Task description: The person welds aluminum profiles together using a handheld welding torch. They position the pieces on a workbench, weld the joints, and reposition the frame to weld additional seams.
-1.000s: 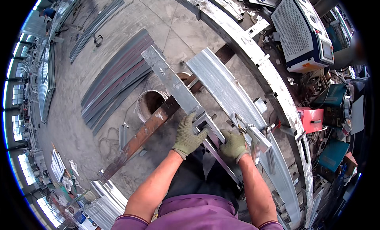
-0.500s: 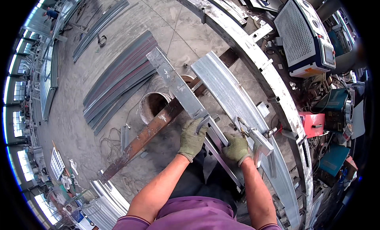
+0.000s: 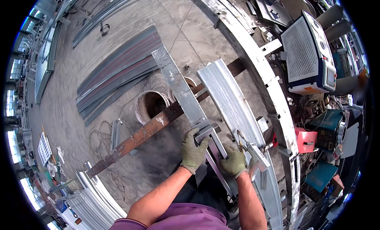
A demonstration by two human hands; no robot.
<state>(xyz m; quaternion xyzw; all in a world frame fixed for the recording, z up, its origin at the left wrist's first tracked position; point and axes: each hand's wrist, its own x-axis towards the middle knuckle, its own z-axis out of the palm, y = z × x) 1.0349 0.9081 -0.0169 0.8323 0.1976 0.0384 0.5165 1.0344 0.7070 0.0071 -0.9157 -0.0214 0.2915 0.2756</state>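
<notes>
My left hand (image 3: 193, 151), in an olive-green knit glove, is closed on a short grey metal bracket (image 3: 204, 130). The bracket lies across the near end of a flat galvanized steel strip (image 3: 183, 96). Below it, a narrow metal frame (image 3: 215, 150) runs back toward my body between both hands. My right hand (image 3: 233, 161), gloved alike, is closed on the frame's right side, its fingertips on a bar edge. Just right of it, a hand tool with a brass-coloured fitting (image 3: 242, 142) sits by a short metal block (image 3: 259, 160). My palms hide the gripped parts.
A wide galvanized channel (image 3: 227, 91) and a rusty beam (image 3: 136, 139) cross ahead. A bucket (image 3: 139, 108) stands beyond the beam. Steel strips (image 3: 114, 73) lie stacked on the floor. At right are a long whitish steel beam (image 3: 273, 97), a perforated white machine (image 3: 301, 55) and a red box (image 3: 305, 141).
The whole view has shifted slightly. The bracket under my left hand now sits more squarely across the strip's end. Both hands stay at the frame, my left fingers wrapped lower round the bracket.
</notes>
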